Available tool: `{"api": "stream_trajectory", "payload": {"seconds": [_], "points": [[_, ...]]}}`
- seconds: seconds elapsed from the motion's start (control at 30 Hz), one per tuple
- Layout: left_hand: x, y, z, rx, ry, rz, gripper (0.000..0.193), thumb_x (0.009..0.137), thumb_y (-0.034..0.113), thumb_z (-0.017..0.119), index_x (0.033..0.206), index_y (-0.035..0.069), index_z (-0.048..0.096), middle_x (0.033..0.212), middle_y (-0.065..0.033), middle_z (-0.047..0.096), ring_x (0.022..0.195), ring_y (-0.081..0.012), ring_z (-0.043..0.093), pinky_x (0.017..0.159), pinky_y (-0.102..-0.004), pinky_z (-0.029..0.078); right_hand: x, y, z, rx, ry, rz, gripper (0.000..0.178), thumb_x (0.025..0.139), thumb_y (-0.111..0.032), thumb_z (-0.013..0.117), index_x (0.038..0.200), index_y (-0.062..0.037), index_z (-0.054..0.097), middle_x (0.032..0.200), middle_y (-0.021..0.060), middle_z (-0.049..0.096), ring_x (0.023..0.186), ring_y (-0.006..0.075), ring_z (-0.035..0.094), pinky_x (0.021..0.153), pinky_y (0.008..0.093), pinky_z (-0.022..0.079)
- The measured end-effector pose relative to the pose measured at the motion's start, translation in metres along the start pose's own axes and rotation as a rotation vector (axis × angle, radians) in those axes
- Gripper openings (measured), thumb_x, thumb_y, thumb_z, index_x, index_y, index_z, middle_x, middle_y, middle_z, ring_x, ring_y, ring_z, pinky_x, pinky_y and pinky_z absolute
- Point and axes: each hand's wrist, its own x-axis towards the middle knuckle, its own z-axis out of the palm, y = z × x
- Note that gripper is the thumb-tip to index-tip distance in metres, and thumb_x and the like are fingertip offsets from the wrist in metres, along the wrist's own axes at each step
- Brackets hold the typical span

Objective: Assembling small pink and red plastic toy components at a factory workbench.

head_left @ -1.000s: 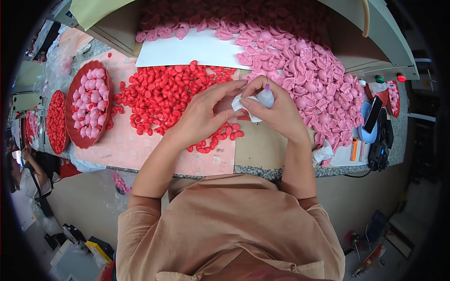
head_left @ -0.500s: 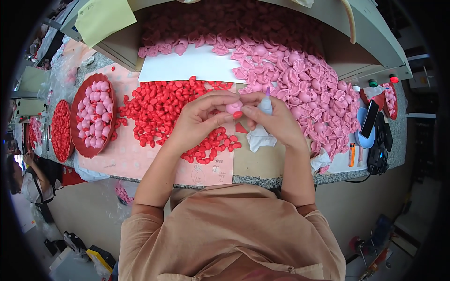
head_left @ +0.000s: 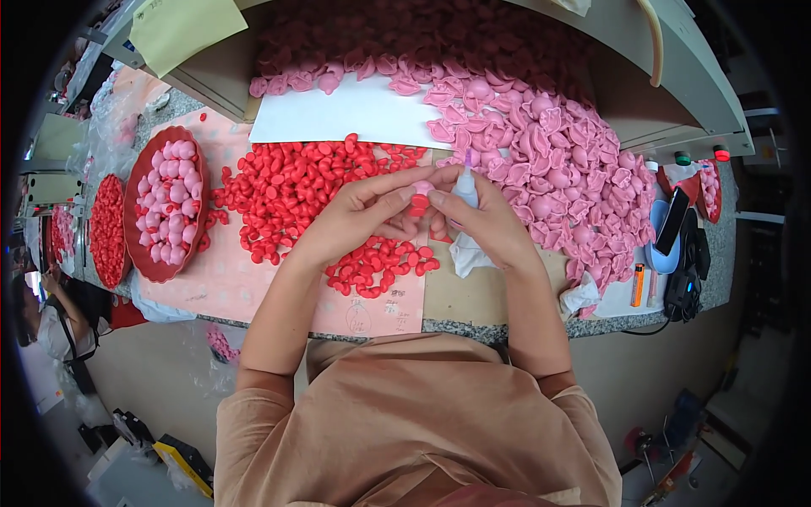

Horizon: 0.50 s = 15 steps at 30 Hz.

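Between my two hands is a small rounded piece (head_left: 420, 194), pink on top with red parts below. My left hand (head_left: 359, 218) pinches it from the left. My right hand (head_left: 488, 221) has its thumb against the piece's other side and also holds a clear squeeze bottle (head_left: 465, 188), its thin purple nozzle pointing up. Small red bean-shaped pieces (head_left: 296, 190) lie in a loose pile left of and under my hands. Pink shell-like pieces (head_left: 553, 160) are heaped to the right and back. A white crumpled tissue (head_left: 471, 255) lies under my right hand.
A red oval tray (head_left: 145, 264) with pink-and-red pieces stands at left, next to another tray of red pieces (head_left: 107, 228). Shelf walls (head_left: 650, 114) enclose the back. At right are a phone (head_left: 672, 221), a blue dish (head_left: 661, 260) and an orange tube (head_left: 638, 286). A person (head_left: 63, 321) sits far left.
The piece has turned between my fingers, showing more red facing me. My right hand and the bottle have shifted slightly left, and the nozzle now leans less to the right.
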Motion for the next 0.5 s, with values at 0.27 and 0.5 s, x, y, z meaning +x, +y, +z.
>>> {"api": "stream_trajectory", "payload": {"seconds": [0.27,0.5], "points": [[0.0007,-0.0001,-0.0015,-0.238,-0.156,-0.062,0.042,0.094,0.018,0.043,0.133,0.003,0.04,0.118,-0.0103,0.053,0.08,-0.0155,0.058,0.075,-0.0377,0.056,-0.004,-0.0027,0.005,0.013,-0.024,0.053,0.02,0.088,-0.013,0.057,0.101,-0.0005,0.049,0.076,0.0057,0.058,0.063,0.01,0.056,0.056,0.0234,0.047],[0.0,-0.0015,-0.0029,-0.289,-0.207,-0.067,0.041,0.093,0.016,0.046,0.13,0.0,0.042,0.115,-0.0117,0.054,0.077,-0.0143,0.057,0.07,-0.0419,0.058,-0.0067,-0.0035,0.0072,0.08,-0.039,0.049,0.021,0.085,-0.012,0.06,0.1,-0.002,0.048,0.074,0.0047,0.057,0.061,0.0091,0.056,0.055,0.0227,0.046]]}}
